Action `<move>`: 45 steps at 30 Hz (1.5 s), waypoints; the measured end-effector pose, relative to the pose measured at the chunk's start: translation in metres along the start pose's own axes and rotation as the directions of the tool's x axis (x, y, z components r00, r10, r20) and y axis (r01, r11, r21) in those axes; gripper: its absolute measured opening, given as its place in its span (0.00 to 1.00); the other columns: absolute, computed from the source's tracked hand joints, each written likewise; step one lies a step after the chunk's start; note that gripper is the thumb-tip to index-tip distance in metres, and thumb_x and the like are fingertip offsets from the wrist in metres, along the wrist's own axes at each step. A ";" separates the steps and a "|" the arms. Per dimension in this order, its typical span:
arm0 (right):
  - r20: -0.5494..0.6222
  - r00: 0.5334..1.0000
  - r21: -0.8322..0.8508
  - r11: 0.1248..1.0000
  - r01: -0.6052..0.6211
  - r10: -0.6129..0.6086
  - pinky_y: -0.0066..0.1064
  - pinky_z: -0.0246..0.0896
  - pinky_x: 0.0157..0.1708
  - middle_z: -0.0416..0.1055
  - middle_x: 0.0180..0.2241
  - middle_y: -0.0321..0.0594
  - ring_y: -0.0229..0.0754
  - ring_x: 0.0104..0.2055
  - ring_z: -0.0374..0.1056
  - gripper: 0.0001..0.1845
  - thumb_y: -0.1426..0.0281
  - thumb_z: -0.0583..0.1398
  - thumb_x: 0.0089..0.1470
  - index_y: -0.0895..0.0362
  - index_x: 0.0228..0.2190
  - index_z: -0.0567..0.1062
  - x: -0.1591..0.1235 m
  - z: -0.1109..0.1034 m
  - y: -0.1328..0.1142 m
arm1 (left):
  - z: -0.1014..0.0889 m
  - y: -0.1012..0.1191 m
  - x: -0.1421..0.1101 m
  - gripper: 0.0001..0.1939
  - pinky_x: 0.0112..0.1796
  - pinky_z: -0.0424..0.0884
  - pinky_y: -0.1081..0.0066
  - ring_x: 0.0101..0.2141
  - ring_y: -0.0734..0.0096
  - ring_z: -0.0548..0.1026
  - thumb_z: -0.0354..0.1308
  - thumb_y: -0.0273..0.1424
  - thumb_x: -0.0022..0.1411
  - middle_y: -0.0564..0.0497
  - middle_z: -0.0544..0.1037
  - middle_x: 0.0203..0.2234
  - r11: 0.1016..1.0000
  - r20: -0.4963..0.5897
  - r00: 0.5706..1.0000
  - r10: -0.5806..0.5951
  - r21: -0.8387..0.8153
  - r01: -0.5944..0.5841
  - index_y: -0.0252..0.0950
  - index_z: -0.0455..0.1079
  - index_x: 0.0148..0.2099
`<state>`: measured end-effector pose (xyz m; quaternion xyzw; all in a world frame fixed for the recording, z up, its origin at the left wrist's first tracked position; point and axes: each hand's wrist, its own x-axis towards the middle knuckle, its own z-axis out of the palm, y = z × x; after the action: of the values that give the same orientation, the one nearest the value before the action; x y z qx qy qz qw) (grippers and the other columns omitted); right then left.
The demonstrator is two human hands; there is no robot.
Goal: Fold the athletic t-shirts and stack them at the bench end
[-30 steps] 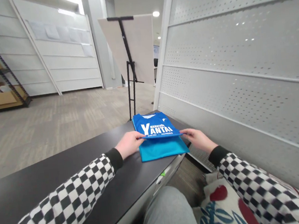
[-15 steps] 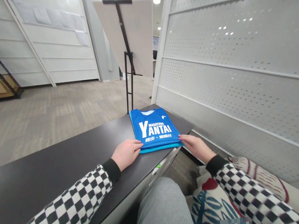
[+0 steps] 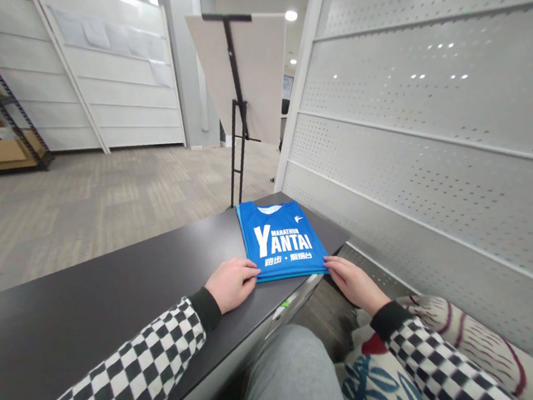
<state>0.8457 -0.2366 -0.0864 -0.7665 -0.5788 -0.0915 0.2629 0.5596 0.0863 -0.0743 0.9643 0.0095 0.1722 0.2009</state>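
Both of the wearer's hands are at work down at the table (image 3: 113,294), one to each side of a folded blue shirt (image 3: 276,244). The shirt lies flat at the table's far right end, collar toward the far corner, hem along the near edge, with "MARATHON YANTAI" printed in white across its front. A strip of lighter blue cloth (image 3: 241,228) peeks out along its left side. Here's the left hand (image 3: 232,283), low over the tabletop, fingers gently curled and close together, tips on the hem's left corner, thumb tucked just below. The right hand (image 3: 354,278) answers from beyond the near edge, fingers extended and only slightly bent, tips touching the hem's right corner. Whether either one is pinching the fabric or merely pressing it, one cannot tell. Black cuffs and checkered sleeves (image 3: 123,377) frame the action, with a grey trouser leg (image 3: 291,377) below the near edge and a patterned cushion (image 3: 379,386) beside it. Past the table's far edge stands a black easel (image 3: 233,62) carrying a pale board (image 3: 261,72); a perforated white panel (image 3: 427,92) rises along the right.
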 end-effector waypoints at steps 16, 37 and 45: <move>0.185 0.763 -0.311 0.774 -0.552 0.619 0.71 0.39 0.76 0.44 0.81 0.64 0.74 0.82 0.42 0.56 0.37 0.44 0.72 0.68 0.79 0.55 0.189 0.083 -0.115 | -0.002 -0.010 -0.003 0.14 0.55 0.78 0.56 0.48 0.57 0.83 0.58 0.27 0.72 0.45 0.87 0.46 0.989 -0.235 0.971 -0.046 -0.147 0.012 0.40 0.85 0.51; 0.457 0.802 -0.410 0.891 -0.194 0.385 0.62 0.31 0.80 0.35 0.84 0.50 0.61 0.85 0.33 0.56 0.34 0.43 0.71 0.58 0.82 0.46 0.216 0.084 0.028 | -0.001 -0.020 -0.007 0.13 0.55 0.76 0.56 0.48 0.55 0.80 0.59 0.27 0.67 0.48 0.86 0.44 0.978 -0.060 0.984 -0.168 -0.135 0.158 0.43 0.86 0.45; 0.459 0.793 -0.473 0.866 -0.164 0.401 0.58 0.32 0.81 0.36 0.84 0.51 0.56 0.86 0.32 0.54 0.36 0.37 0.72 0.60 0.82 0.45 0.211 0.085 0.036 | -0.002 -0.020 -0.005 0.12 0.55 0.74 0.53 0.50 0.53 0.79 0.59 0.30 0.68 0.47 0.85 0.45 0.979 -0.023 0.984 -0.176 -0.105 0.172 0.44 0.86 0.44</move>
<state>0.9310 -0.0231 -0.0751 -0.8772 -0.4725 0.0518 -0.0676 0.5551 0.1049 -0.0819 0.9454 0.0882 0.1695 0.2641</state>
